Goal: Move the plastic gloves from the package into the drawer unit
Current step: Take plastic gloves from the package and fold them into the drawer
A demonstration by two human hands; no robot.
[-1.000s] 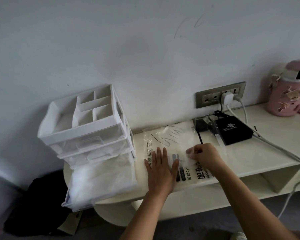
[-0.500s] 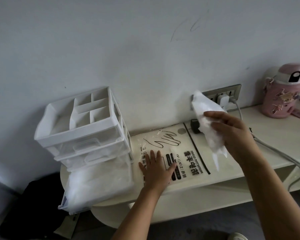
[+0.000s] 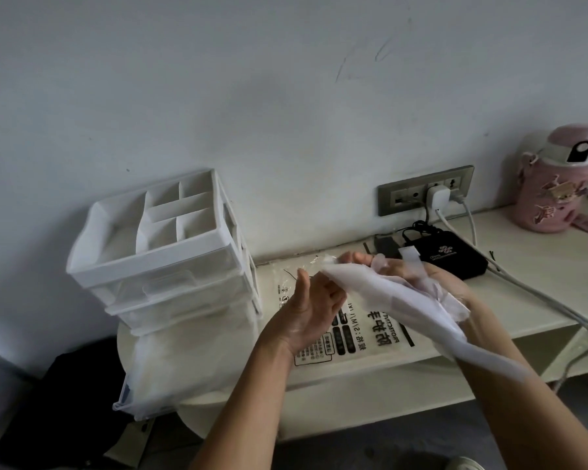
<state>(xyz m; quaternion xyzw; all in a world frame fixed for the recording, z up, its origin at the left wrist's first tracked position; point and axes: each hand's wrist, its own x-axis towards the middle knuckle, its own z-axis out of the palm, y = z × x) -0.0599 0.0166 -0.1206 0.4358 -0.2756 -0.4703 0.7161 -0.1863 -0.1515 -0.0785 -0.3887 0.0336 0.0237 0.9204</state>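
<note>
The right hand (image 3: 418, 279) is gripping a limp bundle of plastic gloves (image 3: 387, 296), fingers curling round its upper end while the rest is trailing over the forearm, clear above the package (image 3: 370, 334) lying flat on the shelf (image 3: 523, 286). The left hand (image 3: 308, 310) is hovering palm-up at the bundle's tip, probably to gather the loose film; whether it is pinching I cannot tell. The drawer unit (image 3: 157, 266) is standing just left of the package, its bottom drawer (image 3: 184, 361) pulled out, likely so the bundle can drop straight in.
</note>
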